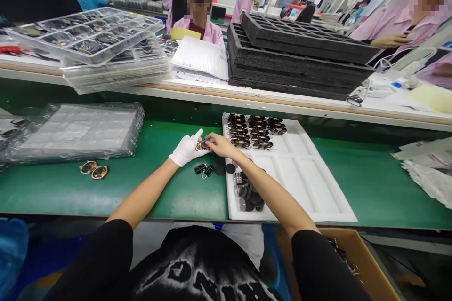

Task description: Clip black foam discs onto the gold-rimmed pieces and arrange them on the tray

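My left hand (187,149), in a white glove, is closed around a small round gold-rimmed part (200,146) with a dark face. The bare fingers of my right hand (219,145) pinch at the right edge of this same part; their tips are partly hidden. Just below my hands, black binder clips (204,170) lie on the green table beside black discs (230,168). Further left rests a pair of round gold-rimmed dark pieces (93,169). Under my right forearm, a heap of round black and grey discs (249,193) sits on the white foam tray (300,169).
Rows of clipped parts (247,131) fill the tray's far left. Clear plastic trays (77,131) are stacked at left. The raised shelf (212,91) carries filled clear trays (92,33), papers (201,56) and black foam trays (296,56). Co-workers are beyond. A cardboard box (367,263) stands below right.
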A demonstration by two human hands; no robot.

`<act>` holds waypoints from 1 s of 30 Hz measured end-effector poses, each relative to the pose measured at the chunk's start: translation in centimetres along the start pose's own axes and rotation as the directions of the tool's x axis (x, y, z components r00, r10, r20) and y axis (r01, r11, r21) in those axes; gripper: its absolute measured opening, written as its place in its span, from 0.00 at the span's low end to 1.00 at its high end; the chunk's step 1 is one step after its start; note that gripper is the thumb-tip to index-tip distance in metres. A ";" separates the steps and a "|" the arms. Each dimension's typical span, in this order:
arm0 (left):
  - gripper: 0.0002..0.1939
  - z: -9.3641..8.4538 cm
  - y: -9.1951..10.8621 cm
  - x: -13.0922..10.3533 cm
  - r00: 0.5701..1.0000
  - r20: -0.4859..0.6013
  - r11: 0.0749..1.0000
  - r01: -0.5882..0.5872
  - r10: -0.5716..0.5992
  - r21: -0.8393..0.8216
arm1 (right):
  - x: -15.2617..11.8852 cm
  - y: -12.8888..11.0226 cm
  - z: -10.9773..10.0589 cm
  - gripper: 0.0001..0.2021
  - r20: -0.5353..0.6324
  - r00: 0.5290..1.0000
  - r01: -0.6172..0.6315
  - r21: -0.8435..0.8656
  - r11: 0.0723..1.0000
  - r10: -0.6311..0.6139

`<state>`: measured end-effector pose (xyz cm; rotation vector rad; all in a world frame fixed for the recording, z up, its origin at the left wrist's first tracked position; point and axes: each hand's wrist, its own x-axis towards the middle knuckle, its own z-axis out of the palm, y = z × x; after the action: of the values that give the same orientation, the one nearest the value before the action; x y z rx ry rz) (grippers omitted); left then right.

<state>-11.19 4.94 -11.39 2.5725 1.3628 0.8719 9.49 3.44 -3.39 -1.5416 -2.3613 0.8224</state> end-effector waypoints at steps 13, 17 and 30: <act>0.46 0.8 0.4 -1.3 0.989 -0.092 0.931 -0.141 0.116 -0.338 | 0.5 2.1 0.2 0.18 0.113 0.991 0.032 0.312 0.949 -0.071; 0.44 0.4 2.0 -2.0 0.994 -0.078 0.898 -0.097 0.070 -0.429 | 0.0 1.9 0.0 0.23 0.103 0.992 0.023 0.433 0.901 -0.075; 0.38 -0.5 6.6 -2.9 0.998 -0.019 0.818 -0.056 0.056 -0.572 | -4.4 1.2 -1.2 0.25 0.042 0.996 0.042 0.562 0.826 -0.079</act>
<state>-7.85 -1.34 -9.97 2.1398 0.8416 1.0903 12.84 0.32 -2.45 -1.1930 -1.9272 1.4105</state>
